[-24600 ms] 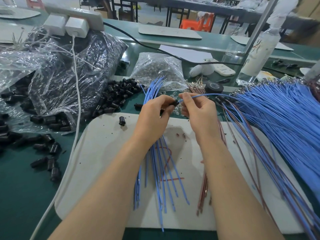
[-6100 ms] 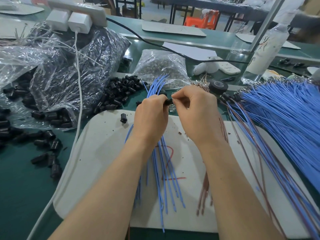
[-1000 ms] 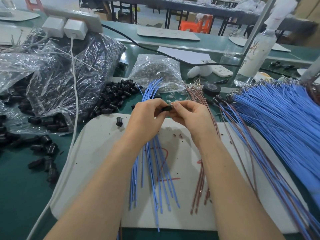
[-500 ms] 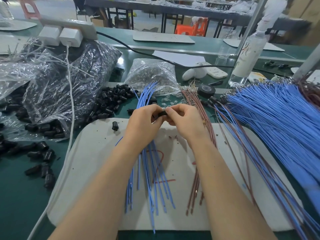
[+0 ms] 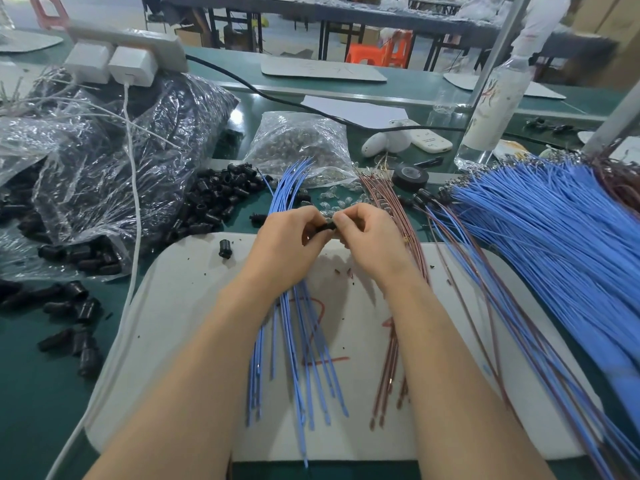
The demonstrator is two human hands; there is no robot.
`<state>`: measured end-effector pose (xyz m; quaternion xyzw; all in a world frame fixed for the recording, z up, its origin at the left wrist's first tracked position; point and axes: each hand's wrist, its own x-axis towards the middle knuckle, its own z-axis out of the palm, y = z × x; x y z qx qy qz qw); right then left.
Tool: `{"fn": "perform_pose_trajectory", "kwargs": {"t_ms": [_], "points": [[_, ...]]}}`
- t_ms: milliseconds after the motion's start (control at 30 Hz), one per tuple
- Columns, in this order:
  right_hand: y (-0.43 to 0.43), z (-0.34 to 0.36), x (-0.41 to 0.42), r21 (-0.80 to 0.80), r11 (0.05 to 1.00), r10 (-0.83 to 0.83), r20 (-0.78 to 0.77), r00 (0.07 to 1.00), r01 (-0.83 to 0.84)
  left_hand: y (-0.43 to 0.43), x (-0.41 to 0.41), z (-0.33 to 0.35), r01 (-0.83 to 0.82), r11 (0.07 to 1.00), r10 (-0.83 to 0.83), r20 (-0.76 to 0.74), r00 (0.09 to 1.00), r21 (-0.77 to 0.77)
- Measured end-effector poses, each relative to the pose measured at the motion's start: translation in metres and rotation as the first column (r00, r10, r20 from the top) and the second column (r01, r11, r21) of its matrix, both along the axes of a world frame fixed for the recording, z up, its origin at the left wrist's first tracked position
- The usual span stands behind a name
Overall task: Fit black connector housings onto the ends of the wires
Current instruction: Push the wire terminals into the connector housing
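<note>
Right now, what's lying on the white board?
Blue wires, brown wires, one loose housing and dark specks lie on the board. The arms cover parts of both wire bunches.

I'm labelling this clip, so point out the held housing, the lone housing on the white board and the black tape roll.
held housing (image 5: 327,226), head view, visible black side
lone housing (image 5: 225,249), head view, body
black tape roll (image 5: 410,183), head view, near wall

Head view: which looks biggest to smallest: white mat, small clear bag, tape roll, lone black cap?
white mat
small clear bag
tape roll
lone black cap
The mat lies nearest the camera, so it looks extra big.
</note>
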<state>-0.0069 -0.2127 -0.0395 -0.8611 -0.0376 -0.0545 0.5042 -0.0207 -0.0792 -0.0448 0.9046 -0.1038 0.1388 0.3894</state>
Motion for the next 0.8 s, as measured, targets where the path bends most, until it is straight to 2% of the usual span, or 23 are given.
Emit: {"fn": "perform_pose_trajectory", "kwargs": {"t_ms": [67,200,333,400,467,533,700,800], "points": [[-0.003,0.002,-0.001,0.089,0.996,0.031,-0.062,0.998,-0.025,0.001,0.0,0.002,0.033,0.999,-0.033,-0.013,0.999,-0.034],[-0.003,0.002,-0.001,0.08,0.995,0.057,-0.041,0.998,-0.054,0.003,0.001,0.004,0.064,0.996,-0.066,-0.034,0.997,-0.062],[-0.004,0.003,-0.002,0.185,0.979,0.097,-0.066,0.993,-0.084,0.008,0.002,0.007,0.127,0.972,-0.149,-0.101,0.984,-0.198],[-0.001,0.001,-0.002,0.113,0.991,0.071,-0.044,0.996,-0.066,0.008,0.002,0.006,0.114,0.978,-0.134,-0.109,0.985,-0.176],[0.004,-0.002,-0.001,-0.059,0.998,0.013,0.044,0.999,-0.011,0.005,0.002,0.004,0.061,0.995,-0.067,-0.084,0.994,-0.075],[0.008,-0.002,-0.002,-0.118,0.993,-0.012,0.101,0.995,0.024,0.004,0.001,0.003,0.02,0.999,-0.021,-0.059,0.998,-0.027],[0.003,0.004,-0.002,0.076,0.997,-0.003,0.004,1.0,0.003,0.003,0.001,0.009,0.067,0.992,-0.077,-0.093,0.993,-0.106],[0.002,0.005,-0.003,0.08,0.997,-0.009,0.008,1.0,0.008,0.002,0.001,0.011,0.079,0.988,-0.096,-0.124,0.988,-0.135]]}}
